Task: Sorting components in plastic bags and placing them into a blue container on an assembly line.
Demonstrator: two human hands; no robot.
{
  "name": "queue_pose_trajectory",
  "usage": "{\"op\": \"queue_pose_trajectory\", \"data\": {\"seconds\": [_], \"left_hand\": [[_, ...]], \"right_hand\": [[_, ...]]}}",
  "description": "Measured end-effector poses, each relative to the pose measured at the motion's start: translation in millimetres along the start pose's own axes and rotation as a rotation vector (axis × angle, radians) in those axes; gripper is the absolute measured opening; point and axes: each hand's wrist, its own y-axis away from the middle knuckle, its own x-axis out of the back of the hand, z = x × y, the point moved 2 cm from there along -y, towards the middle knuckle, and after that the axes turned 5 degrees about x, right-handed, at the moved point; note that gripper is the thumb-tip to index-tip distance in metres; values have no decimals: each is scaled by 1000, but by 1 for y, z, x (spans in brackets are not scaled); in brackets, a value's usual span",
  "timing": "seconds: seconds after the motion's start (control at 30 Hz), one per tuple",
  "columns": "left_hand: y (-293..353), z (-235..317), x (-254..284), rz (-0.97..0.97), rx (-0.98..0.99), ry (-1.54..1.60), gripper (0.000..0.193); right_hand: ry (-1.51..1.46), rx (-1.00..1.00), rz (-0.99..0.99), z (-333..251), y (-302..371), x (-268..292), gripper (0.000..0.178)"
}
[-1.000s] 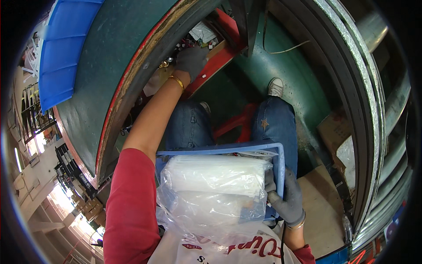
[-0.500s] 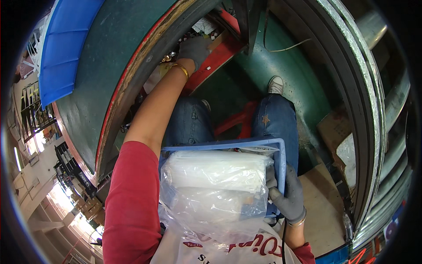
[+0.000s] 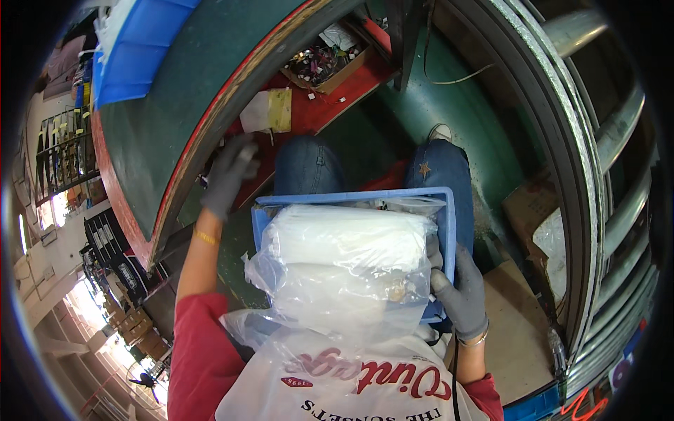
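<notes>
One blue bin (image 3: 450,217) sits on our lap, across two denim-covered thighs (image 3: 309,167), and in it we have a clear plastic bag (image 3: 347,288) wrapped loosely around a white bundle (image 3: 351,238); the bag's near end spills over onto our white shirt front (image 3: 330,382). Our right hand (image 3: 462,291), in a grey glove, grips the bin's right wall, fingers curled over it with their tips inside, beside the bag. Our left hand (image 3: 230,172), gloved alike, is out to the left above the near part of a red shelf (image 3: 307,114), close to the edge of the green surface (image 3: 144,158). It is blurred, so we cannot tell whether its fingers are spread or pressed together. Farther along the shelf we see a pale sheet with a yellow strip (image 3: 270,111), then an open cardboard box (image 3: 335,78) filled with small mixed parts (image 3: 317,62). On the far left a blue plastic container (image 3: 147,52) rests on the surface, and to our right a brown carton (image 3: 530,203) stands on the green floor (image 3: 484,130).
</notes>
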Motion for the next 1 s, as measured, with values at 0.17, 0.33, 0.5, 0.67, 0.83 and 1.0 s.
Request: {"op": "queue_pose_trajectory", "data": {"seconds": [0.17, 0.33, 0.5, 0.67, 0.83, 1.0], "left_hand": [[104, -103, 28, -23, 0, -19, 56], [189, -78, 18, -433, 80, -95, 86], [225, -50, -16, -281, -180, 238, 114], [211, -24, -40, 40, -289, 5, 120], [192, -39, -56, 17, -214, 309, 119], [200, -43, -63, -146, -340, 556, 94]], "right_hand": [[36, 54, 18, 6, 16, -6, 47], [156, 97, 30, 9, 27, -7, 53], [174, 233, 22, 14, 29, -11, 52], [246, 303, 14, 7, 34, -10, 54], [208, 345, 16, 10, 45, -9, 55], [232, 264, -52, 24, 49, -10, 54]]}}
